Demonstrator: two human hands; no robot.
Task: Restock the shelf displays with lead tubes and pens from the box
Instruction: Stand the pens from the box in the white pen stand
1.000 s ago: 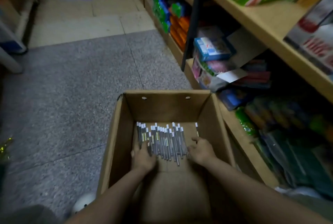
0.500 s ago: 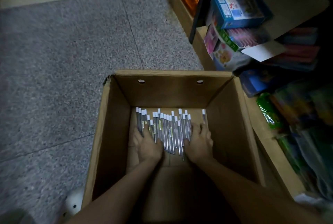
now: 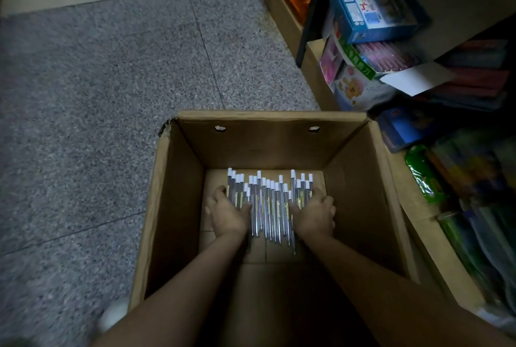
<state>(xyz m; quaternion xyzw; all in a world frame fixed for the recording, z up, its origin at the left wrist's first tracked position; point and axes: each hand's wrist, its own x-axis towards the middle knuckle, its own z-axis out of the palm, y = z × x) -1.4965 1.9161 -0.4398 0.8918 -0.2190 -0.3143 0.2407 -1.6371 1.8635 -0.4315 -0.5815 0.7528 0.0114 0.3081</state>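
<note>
An open brown cardboard box [image 3: 178, 207] stands on the floor below me. On its bottom lies a row of several clear lead tubes [image 3: 269, 207] with white caps, all pointing away from me. My left hand [image 3: 227, 214] curls around the left end of the row. Around the right end my right hand [image 3: 315, 214] curls, fingers over the outer tubes. Both hands squeeze the tubes together into one bunch.
Wooden shelves [image 3: 315, 73] run along the right, with a blue box [image 3: 371, 11], pink packs [image 3: 377, 56] and green packets [image 3: 424, 176] on the low levels. Grey speckled floor [image 3: 97, 109] lies to the left. A white shoe tip [image 3: 113, 316] shows beside the box.
The view has tilted down over the box. Both hands slid inward and curled round the ends of the tube row, bunching it tighter.
</note>
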